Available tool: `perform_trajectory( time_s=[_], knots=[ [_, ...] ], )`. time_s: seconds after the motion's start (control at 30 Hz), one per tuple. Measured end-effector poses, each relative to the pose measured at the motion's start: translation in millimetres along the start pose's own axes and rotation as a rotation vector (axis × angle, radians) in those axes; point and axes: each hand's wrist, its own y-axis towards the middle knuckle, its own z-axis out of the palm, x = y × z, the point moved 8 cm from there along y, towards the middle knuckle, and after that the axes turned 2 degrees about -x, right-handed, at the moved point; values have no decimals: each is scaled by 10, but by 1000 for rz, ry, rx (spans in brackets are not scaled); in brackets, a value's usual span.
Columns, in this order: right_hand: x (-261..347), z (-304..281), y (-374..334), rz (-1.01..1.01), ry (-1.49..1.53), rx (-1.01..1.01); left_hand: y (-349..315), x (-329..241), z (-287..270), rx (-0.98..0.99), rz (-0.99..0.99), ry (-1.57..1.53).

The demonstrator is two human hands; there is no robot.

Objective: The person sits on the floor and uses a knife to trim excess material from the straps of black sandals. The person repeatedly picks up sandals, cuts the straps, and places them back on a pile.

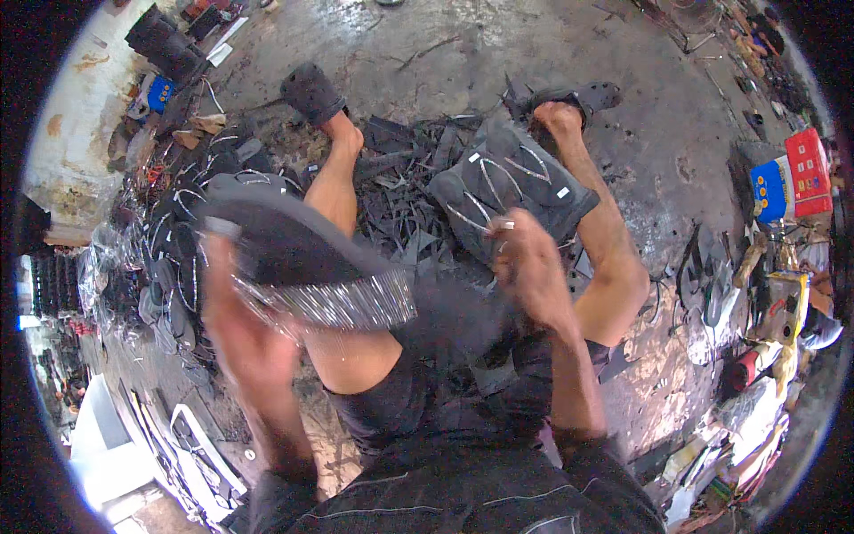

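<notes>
My left hand point(251, 343), smeared by motion, grips a black sandal point(294, 233) by its near edge. A wide silver, glittering strap point(342, 303) runs along the sandal's near side. My right hand point(534, 267) is closed with fingers pinched together. A small white speck shows at its fingertips; what it is I cannot make out. Just beyond the right hand, between my legs, lie several black sandals with thin silver straps point(507, 178) on a dark block or bag point(574, 209). Small white labels are stuck on some of these soles.
Black offcuts point(409, 169) litter the floor between my feet. More sandals with thin straps point(169, 231) are heaped at the left. Single dark soles point(707, 276) lie at the right. Beyond them stand a red box point(808, 173) and a blue one point(770, 190). A dark cylinder point(160, 40) is at the far left.
</notes>
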Motion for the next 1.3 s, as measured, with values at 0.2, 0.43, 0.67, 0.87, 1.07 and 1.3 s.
perform_trajectory(
  time_s=[0.2,0.43,0.67,0.87,1.07,1.3],
  knots=[
    [154,-625,-992,156,167,-362,89,20,323,-13,266,-475],
    [96,-141,-2275,258,-223,54,-38,545,623,4,92,-585],
    [13,-251,-1796,194,-418,15,-83,868,639,158,37,-514],
    [265,-163,-1208,196,-393,123,-200,1204,467,103,-88,-286],
    [257,176,-800,134,-64,74,-437,1249,434,199,-24,-123],
    [301,174,-1083,224,34,-73,-444,1262,193,-108,39,-438]
  ],
)
